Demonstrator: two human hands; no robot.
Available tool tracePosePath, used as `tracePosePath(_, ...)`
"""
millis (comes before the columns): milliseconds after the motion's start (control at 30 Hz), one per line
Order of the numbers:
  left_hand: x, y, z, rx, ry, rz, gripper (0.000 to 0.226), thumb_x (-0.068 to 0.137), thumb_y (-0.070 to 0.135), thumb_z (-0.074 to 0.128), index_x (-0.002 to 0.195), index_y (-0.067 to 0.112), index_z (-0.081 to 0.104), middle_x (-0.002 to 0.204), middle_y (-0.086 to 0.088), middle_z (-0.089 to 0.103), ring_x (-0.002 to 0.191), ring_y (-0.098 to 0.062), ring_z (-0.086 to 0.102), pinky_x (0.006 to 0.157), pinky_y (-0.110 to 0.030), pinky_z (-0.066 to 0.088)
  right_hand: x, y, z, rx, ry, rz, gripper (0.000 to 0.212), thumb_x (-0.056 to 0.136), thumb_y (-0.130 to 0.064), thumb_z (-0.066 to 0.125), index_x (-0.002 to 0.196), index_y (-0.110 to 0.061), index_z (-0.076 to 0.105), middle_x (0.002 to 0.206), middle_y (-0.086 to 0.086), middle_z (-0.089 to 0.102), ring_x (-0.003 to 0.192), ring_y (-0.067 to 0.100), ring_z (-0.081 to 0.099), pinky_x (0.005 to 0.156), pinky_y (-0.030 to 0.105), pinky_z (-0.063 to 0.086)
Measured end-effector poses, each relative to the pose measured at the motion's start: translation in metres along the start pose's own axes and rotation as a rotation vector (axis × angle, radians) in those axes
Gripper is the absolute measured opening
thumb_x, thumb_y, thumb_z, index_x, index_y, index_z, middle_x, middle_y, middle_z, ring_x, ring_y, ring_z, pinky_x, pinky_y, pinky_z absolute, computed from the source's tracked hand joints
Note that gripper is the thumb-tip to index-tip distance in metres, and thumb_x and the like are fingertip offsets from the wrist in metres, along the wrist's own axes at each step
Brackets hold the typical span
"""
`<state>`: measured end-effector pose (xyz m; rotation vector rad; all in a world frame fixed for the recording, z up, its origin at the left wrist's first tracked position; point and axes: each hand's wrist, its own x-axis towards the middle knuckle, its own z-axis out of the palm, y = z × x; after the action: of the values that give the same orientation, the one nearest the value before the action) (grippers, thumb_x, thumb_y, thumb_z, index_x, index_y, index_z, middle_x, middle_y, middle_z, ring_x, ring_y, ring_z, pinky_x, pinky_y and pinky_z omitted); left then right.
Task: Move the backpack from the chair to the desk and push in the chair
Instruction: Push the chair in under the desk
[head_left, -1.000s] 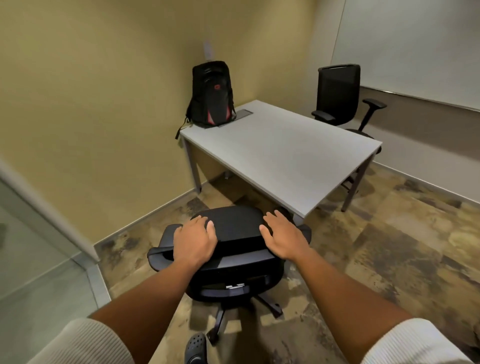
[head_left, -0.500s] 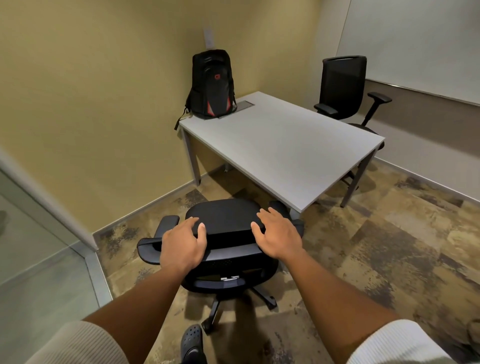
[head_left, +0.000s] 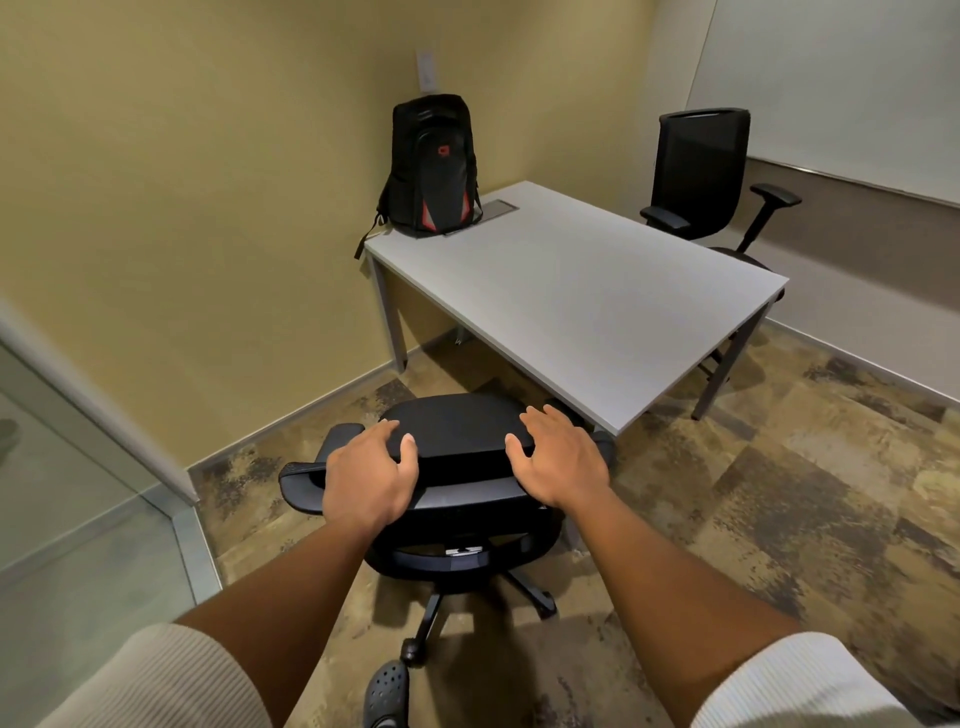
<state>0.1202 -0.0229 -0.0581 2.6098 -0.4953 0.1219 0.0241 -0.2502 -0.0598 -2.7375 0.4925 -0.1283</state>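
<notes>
Indoors, backpack (head_left: 434, 166) upright on grey desk (head_left: 597, 301), left hand (head_left: 370, 475), right hand (head_left: 558, 460) spread flat on chair (head_left: 457, 441)

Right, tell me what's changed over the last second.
Both hands, left hand and right hand, remain on the chair's backrest, now with fingers looser, as the chair edges toward the desk. The backpack stays upright on the desk's far corner.
</notes>
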Motion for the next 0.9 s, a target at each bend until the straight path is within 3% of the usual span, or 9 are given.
tracePosePath(433, 0.100, -0.031, 0.000, -0.020, -0.076, 0.019, 0.064, 0.092, 0.060, 0.034, 0.143, 0.025, 0.047, 0.142, 0.001, 0.056, 0.129, -0.026, 0.052, 0.105, -0.041, 0.043, 0.077, -0.032, 0.013, -0.098, -0.055, 0.077, 0.069, 0.095, -0.057, 0.025, 0.149, -0.014, 0.034, 0.159, 0.004, 0.028, 0.148, 0.023, 0.017, 0.116, 0.044, 0.023)
tracePosePath(767, 0.203, -0.060, 0.004, -0.030, -0.130, 0.163, 0.059, 0.092, 0.058, 0.038, 0.137, 0.023, 0.052, 0.132, 0.000, 0.064, 0.120, -0.024, 0.057, 0.096, -0.037, 0.046, 0.145, -0.065, 0.023, -0.100, -0.077, 0.175, 0.074, 0.096, -0.059, 0.022, 0.154, -0.012, 0.019, 0.163, 0.007, 0.014, 0.149, 0.022, 0.009, 0.120, 0.044, 0.016)
tracePosePath(900, 0.242, -0.073, 0.008, -0.032, -0.146, 0.220, 0.059, 0.091, 0.059, 0.037, 0.136, 0.024, 0.053, 0.130, 0.001, 0.064, 0.118, -0.024, 0.058, 0.094, -0.037, 0.047, 0.172, -0.078, 0.029, -0.110, -0.063, 0.220, 0.077, 0.096, -0.061, 0.021, 0.153, -0.010, 0.019, 0.162, 0.008, 0.017, 0.149, 0.023, 0.010, 0.119, 0.043, 0.018)
